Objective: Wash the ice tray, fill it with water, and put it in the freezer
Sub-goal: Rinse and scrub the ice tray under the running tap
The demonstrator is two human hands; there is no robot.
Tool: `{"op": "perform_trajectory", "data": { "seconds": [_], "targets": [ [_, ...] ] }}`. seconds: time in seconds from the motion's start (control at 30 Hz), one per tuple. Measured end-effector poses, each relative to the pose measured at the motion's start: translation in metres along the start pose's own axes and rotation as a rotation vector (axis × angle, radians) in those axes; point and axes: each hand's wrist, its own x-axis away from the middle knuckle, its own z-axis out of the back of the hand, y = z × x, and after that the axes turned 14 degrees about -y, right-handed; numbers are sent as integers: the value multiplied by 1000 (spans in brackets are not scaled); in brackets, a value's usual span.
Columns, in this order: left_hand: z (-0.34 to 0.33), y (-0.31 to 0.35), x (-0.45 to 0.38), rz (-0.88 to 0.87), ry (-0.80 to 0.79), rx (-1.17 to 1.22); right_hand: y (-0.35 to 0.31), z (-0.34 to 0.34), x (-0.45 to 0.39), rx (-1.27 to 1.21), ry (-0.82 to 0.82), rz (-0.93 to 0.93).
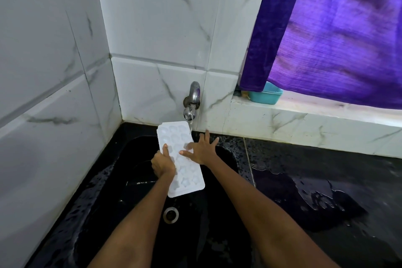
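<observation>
A white ice tray [187, 177] with several shaped cells is held over the black sink [134, 180], its far end under the wall tap [192, 102]. Water runs from the tap onto the tray's far right corner. My left hand [163, 164] grips the tray's left long edge, thumb on top. My right hand [203, 148] lies flat on the tray's right side with fingers spread, touching the cells.
The sink drain [171, 215] lies below the tray. The black counter [326, 180] to the right is wet with puddles. A teal plastic tub [266, 95] sits on the tiled ledge under a purple curtain [337, 39]. Marble-tiled walls close in at left and behind.
</observation>
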Motion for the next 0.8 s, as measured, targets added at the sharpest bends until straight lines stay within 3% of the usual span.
{"op": "perform_trajectory", "data": {
  "seconds": [0.43, 0.57, 0.67, 0.8],
  "targets": [
    [-2, 13, 4, 31, 38, 80, -6, 5, 2, -112, -41, 6],
    [-4, 11, 8, 25, 31, 72, -3, 6, 4, -19, -33, -42],
    [-4, 10, 9, 40, 41, 82, -3, 0, 8, -134, -74, 22],
    [0, 8, 7, 42, 75, 102, 5, -1, 13, -225, 56, 108]
  ]
}}
